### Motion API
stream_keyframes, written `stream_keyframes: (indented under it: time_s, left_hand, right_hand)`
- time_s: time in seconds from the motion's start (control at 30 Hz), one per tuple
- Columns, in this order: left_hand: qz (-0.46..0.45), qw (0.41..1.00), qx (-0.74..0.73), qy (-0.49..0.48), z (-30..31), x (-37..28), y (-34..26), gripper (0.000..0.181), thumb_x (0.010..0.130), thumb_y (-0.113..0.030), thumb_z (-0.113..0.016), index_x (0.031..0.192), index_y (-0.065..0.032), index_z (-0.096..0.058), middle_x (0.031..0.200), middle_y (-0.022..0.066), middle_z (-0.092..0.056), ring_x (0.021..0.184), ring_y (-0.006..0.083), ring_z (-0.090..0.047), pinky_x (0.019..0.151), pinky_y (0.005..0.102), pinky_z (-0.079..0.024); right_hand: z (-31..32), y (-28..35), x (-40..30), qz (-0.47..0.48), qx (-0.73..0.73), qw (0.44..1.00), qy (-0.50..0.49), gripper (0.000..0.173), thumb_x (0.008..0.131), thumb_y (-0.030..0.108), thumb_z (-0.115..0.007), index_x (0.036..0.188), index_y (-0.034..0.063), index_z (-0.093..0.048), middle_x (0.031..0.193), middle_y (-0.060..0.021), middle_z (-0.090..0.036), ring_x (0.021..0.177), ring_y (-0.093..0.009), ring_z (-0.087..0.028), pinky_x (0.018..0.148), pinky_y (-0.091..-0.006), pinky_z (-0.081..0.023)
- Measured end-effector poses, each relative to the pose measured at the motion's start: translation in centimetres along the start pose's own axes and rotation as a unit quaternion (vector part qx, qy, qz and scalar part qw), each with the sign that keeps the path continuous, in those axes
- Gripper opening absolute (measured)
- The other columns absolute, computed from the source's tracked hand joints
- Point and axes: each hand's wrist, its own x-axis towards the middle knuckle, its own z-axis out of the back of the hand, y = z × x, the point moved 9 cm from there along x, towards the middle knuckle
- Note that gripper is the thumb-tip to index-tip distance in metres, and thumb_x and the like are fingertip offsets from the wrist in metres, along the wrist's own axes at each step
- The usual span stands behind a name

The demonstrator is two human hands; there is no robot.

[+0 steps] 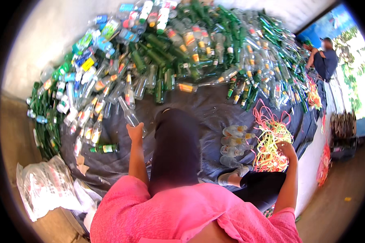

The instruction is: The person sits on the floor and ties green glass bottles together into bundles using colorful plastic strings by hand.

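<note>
My left hand (135, 132) grips a clear glass bottle (129, 114), its neck slanting up and away from me, just left of my raised knee. Over on the right, my right hand (287, 149) touches the edge of a tangled heap of pink and yellow plastic strings (270, 145). Its fingertips are partly lost among the strings, so I cannot tell if it pinches any. Several clear bottles (231, 141) lie side by side between my knee and the strings, necks pointing right. A dark tarp (213, 106) spreads beneath these things.
A large pile of green and clear bottles (161, 51) curves around the front, with plastic bottles (103, 42) at its left. One green bottle (105, 148) lies apart. A plastic sack (48, 185) rests at lower left. Another person (325, 60) is at the far right.
</note>
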Motion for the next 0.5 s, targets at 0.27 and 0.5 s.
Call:
stream_keyframes:
  time_s: [0.27,0.5]
  left_hand:
    - [-0.381,0.915,-0.099,0.092,-2.6,-9.8,-43.0,0.056,0.076,-0.013,-0.081,0.125,-0.0028,-0.056,0.105,0.0045,-0.064,0.093,0.0172,-0.062,0.086,0.0327,-0.052]
    - [-0.522,0.730,-0.044,0.439,-15.8,-34.3,-54.1,0.059,0.077,-0.012,-0.082,0.128,0.0008,-0.054,0.117,0.0137,-0.067,0.110,0.0241,-0.065,0.098,0.0384,-0.051]
  right_hand:
    - [2.8,0.1,-0.7,0.133,-0.087,0.986,-0.045,0.019,0.094,0.026,-0.064,0.089,0.0077,-0.064,0.069,-0.0036,-0.064,0.057,-0.012,-0.063,0.051,-0.0290,-0.050]
    - [3.2,4.3,-4.3,0.186,-0.011,0.981,-0.052,0.032,0.094,0.033,-0.065,0.103,0.0026,-0.069,0.075,-0.0055,-0.068,0.059,-0.014,-0.064,0.056,-0.0319,-0.052]
